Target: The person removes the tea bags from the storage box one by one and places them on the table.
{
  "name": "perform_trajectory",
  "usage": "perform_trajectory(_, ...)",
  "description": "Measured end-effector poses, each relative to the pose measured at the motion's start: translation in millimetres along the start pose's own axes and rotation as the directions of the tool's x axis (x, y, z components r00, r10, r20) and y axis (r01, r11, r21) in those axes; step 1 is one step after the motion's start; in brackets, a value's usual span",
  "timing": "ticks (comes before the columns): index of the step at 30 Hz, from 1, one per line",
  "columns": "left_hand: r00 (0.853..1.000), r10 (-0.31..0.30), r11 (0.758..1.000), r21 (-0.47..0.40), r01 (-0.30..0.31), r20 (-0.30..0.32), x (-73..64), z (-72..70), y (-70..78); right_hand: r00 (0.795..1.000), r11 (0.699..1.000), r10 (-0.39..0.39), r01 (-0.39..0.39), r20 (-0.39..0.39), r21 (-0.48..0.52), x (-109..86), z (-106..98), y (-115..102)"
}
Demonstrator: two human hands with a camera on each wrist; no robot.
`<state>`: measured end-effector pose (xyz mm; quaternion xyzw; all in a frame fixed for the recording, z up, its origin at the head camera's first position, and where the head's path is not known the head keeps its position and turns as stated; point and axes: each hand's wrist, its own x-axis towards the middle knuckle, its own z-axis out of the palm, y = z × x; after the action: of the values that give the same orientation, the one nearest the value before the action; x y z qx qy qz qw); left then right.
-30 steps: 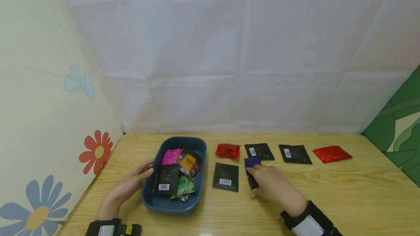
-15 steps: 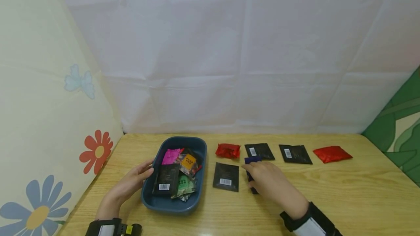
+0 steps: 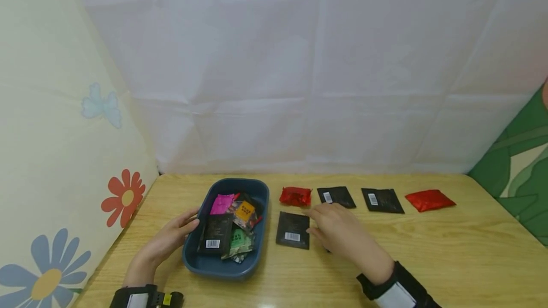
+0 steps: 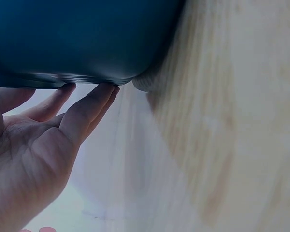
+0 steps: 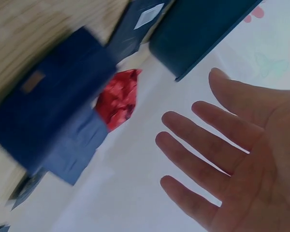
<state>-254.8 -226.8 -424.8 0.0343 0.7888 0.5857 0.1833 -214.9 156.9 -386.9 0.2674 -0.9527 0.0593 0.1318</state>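
Observation:
My left hand (image 3: pixel 167 241) touches the outer left side of a blue plastic bin (image 3: pixel 227 270); in the left wrist view its straight fingertips meet the wall. Inside the bin lie a black packet (image 3: pixel 218 232) with a barcode, a pink one (image 3: pixel 222 204), a green one (image 3: pixel 240 241) and an orange-labelled one (image 3: pixel 245 211). My right hand (image 3: pixel 344 234) hovers over a dark blue packet (image 5: pixel 53 101), which it almost wholly hides in the head view. In the right wrist view the fingers are spread, hold nothing and stand apart from that packet.
A black barcoded packet (image 3: pixel 293 232) lies between bin and right hand. Behind stand in a row a crinkled red packet (image 3: pixel 295 196), two black packets (image 3: pixel 335 195) and a flat red packet (image 3: pixel 430 200). A white cloth (image 3: pixel 274 84) hangs behind the wooden table (image 3: pixel 449 251).
My right hand has let go of the dark blue packet, leaving it on the table, and has lifted slightly over it. The left hand stays at the bin.

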Motion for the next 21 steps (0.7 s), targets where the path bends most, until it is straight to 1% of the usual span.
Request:
perform_trajectory(3, 1.000, 0.010, 1.000, 0.008, -0.010, 0.018, -0.9, 0.4, 1.1, 0.999, 0.999, -0.034, 0.034, -0.017, 0.026, 3.2, -1, -6)
perform_trajectory(7, 0.999, 0.020, 1.000, 0.020, -0.020, 0.028, -1.8, 0.8, 1.8, 0.997, 0.997, -0.070, 0.071, -0.038, 0.022, 8.4, -1, -14)
perform_trajectory(13, 1.000, 0.009, 1.000, 0.026, -0.010, 0.021, -1.6, 0.3, 1.1, 0.992, 0.995, -0.100, 0.101, -0.073, 0.012, 18.8, -3, -26)
perform_trajectory(17, 1.000, 0.010, 1.000, 0.025, -0.010, 0.024, -1.3, 0.6, 1.1, 0.992, 0.993, -0.111, 0.112, -0.058, 0.020, 27.2, -4, -39)
perform_trajectory(21, 1.000, 0.013, 1.000, 0.024, -0.014, 0.023, -1.2, 1.1, 1.4, 0.993, 0.992, -0.122, 0.122, -0.008, 0.045, 36.2, -4, -52)
